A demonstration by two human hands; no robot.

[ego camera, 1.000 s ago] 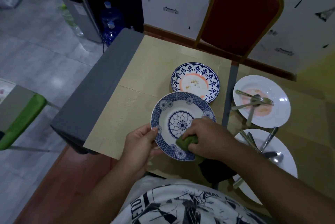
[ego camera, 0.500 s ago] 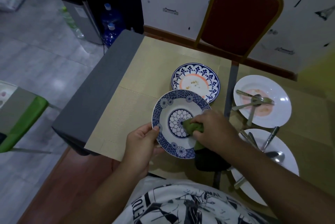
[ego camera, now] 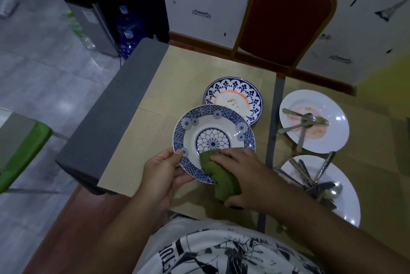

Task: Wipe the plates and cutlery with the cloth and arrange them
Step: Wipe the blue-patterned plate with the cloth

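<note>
Dim room, tan-matted table (ego camera: pixel 177 78), and the patterned plate (ego camera: pixel 213 127) is being wiped at its near rim: left hand (ego camera: pixel 163 173) pinches the edge, right hand (ego camera: pixel 244 176) presses the green cloth (ego camera: pixel 219 173) down. Next, probably set it aside, take a soiled one. The cutlery (ego camera: pixel 310 176) is hard to separate.

You are looking down from a single head-worn wide-angle camera, facing forward and steeply down over your chest at the worktop (ego camera: pixel 182 73). It is sitting close, taking in the floor (ego camera: pixel 44 56) leftward and a chair (ego camera: pixel 286 18) beyond.
</note>
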